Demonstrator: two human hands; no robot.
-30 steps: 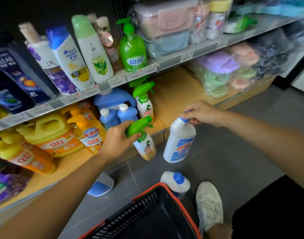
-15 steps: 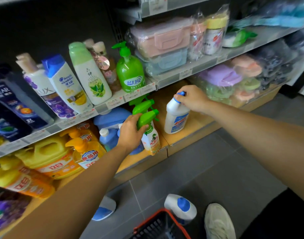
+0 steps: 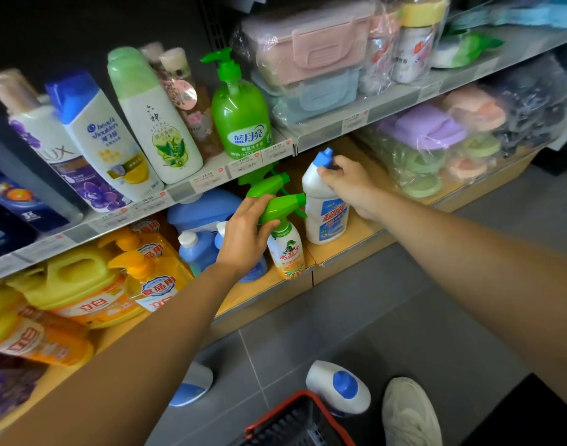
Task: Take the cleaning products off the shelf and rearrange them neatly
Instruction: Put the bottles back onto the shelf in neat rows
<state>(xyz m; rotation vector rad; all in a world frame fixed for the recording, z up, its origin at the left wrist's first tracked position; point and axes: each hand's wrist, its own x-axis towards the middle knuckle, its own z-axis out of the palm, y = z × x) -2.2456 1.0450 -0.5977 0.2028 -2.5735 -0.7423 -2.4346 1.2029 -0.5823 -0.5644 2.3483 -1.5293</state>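
My left hand [image 3: 245, 236] grips the green trigger head of a small spray bottle [image 3: 286, 252], which stands at the front edge of the wooden bottom shelf [image 3: 356, 235]. A second green spray bottle [image 3: 269, 184] stands just behind it. To the right stands a white cleaner bottle [image 3: 324, 217] with a blue cap, upright on the same shelf. My right hand [image 3: 348, 183] holds its neck just below the cap. Two more white bottles with blue caps are on the floor, one [image 3: 340, 387] by the basket and one [image 3: 192, 384] under my left arm.
Blue detergent bottles [image 3: 195, 249] and yellow jugs [image 3: 79, 291] fill the bottom shelf's left side. Shampoo and a green pump bottle [image 3: 240, 114] stand on the shelf above. Wrapped plastic boxes [image 3: 420, 136] lie at right. A red-rimmed black basket [image 3: 295, 423] and my shoe [image 3: 410, 413] are on the grey floor.
Both hands lifted their bottles from above the floor up to the bottom shelf and stood them there. The spray bottle now stands in front of the other spray bottle, the white bottle beside it.
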